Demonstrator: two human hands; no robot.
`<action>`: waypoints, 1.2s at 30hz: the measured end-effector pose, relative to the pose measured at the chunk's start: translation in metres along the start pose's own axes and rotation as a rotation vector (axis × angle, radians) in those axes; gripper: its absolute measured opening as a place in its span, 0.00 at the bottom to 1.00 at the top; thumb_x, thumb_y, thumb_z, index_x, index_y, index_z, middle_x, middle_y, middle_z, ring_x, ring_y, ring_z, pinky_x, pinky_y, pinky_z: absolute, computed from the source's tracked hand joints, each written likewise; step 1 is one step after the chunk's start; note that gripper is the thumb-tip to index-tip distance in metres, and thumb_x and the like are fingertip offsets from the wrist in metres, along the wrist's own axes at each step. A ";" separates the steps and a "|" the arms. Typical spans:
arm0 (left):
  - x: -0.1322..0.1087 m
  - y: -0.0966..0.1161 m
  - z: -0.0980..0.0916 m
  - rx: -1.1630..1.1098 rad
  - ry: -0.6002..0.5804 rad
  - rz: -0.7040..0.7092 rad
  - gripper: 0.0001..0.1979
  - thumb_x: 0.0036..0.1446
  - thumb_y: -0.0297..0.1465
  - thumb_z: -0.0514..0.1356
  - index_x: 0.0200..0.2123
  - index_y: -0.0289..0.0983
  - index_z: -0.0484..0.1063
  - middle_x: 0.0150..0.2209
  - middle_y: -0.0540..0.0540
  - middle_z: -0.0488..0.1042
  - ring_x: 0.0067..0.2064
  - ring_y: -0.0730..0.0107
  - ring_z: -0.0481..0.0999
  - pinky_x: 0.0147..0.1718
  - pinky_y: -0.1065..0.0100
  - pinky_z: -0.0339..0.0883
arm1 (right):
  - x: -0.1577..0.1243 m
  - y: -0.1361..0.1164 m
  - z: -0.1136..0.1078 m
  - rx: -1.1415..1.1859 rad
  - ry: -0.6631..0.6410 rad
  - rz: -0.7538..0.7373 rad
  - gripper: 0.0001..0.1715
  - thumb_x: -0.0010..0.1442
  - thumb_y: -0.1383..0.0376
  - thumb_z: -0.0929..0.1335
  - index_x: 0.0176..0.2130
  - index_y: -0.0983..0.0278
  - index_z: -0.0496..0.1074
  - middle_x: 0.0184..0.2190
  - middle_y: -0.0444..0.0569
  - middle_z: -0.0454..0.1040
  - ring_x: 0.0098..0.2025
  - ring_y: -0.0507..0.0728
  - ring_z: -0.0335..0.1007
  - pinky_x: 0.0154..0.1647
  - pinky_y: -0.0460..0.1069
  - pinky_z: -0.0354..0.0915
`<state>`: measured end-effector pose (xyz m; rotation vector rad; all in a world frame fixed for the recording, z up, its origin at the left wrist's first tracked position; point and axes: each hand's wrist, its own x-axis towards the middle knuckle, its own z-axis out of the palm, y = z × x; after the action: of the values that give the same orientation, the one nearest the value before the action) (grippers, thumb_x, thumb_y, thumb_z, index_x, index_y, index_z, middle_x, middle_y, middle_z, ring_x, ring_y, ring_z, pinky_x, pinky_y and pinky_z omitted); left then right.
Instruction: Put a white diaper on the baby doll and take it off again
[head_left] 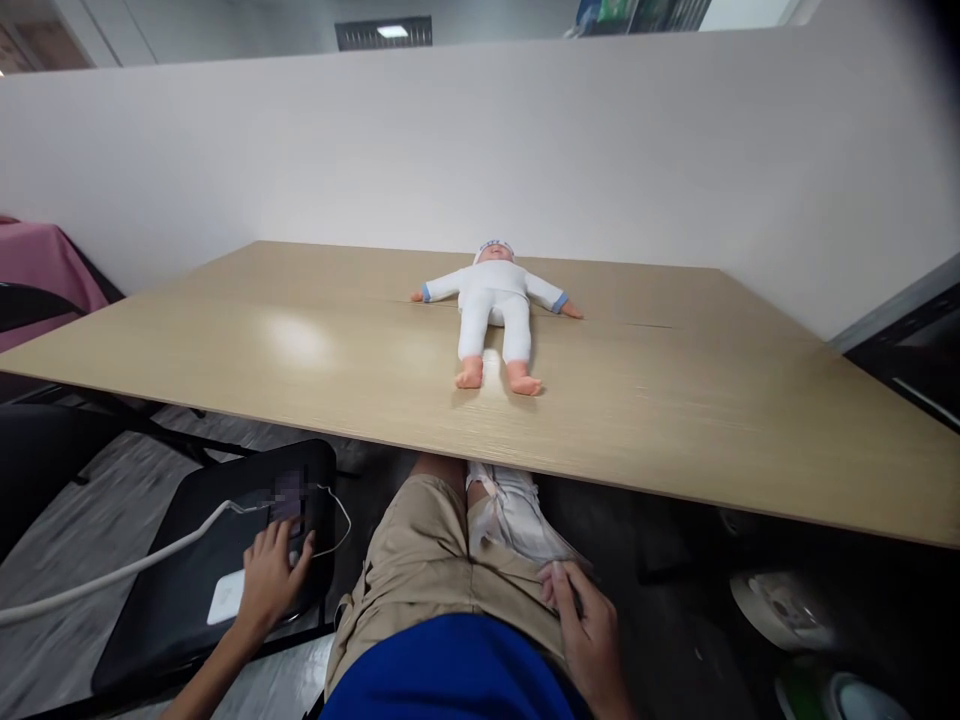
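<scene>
My left hand (271, 575) reaches over a black chair seat (169, 600), fingers stretched out at the lower edge of a dark, pixelated flat device (289, 495). A white rectangular object (226, 597) lies beside that wrist. My right hand (589, 625) rests by my thigh with curled fingers, close to the edge of a white, partly see-through plastic bag (517, 515) on my lap. Whether those fingers grip the bag or the shorts is hidden. On the table lies a baby doll (495, 300) on its back, in white clothes with blue cuffs, arms spread, bare feet towards me.
The wooden table (360, 370) stands against a white partition (450, 150). A thick white cable (127, 570) crosses the chair on the left. Pink cloth (52, 265) hangs at the far left. A dark screen-like object (915, 350) is at right, above a white rounded item (784, 610) on the floor.
</scene>
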<state>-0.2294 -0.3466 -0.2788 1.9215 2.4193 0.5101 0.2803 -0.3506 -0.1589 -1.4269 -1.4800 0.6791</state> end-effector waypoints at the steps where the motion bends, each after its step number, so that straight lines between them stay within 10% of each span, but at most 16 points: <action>1: 0.000 -0.013 0.008 0.055 0.009 -0.097 0.29 0.78 0.48 0.50 0.67 0.36 0.76 0.64 0.30 0.76 0.62 0.35 0.75 0.60 0.42 0.70 | -0.002 0.001 0.008 0.025 -0.012 0.033 0.29 0.82 0.47 0.65 0.36 0.60 0.80 0.26 0.45 0.77 0.28 0.57 0.76 0.34 0.48 0.70; 9: -0.018 -0.049 0.039 0.119 -0.097 -0.244 0.36 0.79 0.51 0.46 0.82 0.44 0.61 0.75 0.29 0.65 0.71 0.29 0.69 0.65 0.36 0.68 | 0.003 -0.029 0.048 0.048 -0.149 -0.021 0.28 0.83 0.50 0.64 0.36 0.60 0.79 0.27 0.46 0.79 0.31 0.58 0.78 0.40 0.49 0.69; 24: -0.034 -0.062 0.046 0.074 -0.106 -0.209 0.39 0.79 0.52 0.44 0.84 0.42 0.58 0.80 0.30 0.61 0.74 0.31 0.67 0.72 0.36 0.61 | 0.002 -0.029 0.051 0.081 -0.210 0.030 0.26 0.82 0.53 0.64 0.34 0.60 0.78 0.26 0.45 0.78 0.29 0.56 0.77 0.37 0.47 0.69; 36: 0.083 -0.119 0.044 0.020 -0.218 -0.495 0.41 0.74 0.53 0.42 0.70 0.29 0.73 0.56 0.25 0.83 0.60 0.31 0.81 0.59 0.43 0.74 | 0.002 -0.029 0.056 0.082 -0.291 0.099 0.27 0.81 0.50 0.64 0.34 0.59 0.78 0.26 0.47 0.79 0.31 0.59 0.79 0.39 0.50 0.71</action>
<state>-0.3535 -0.2800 -0.3356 1.2256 2.6144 0.2387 0.2182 -0.3414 -0.1555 -1.3887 -1.5888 1.0332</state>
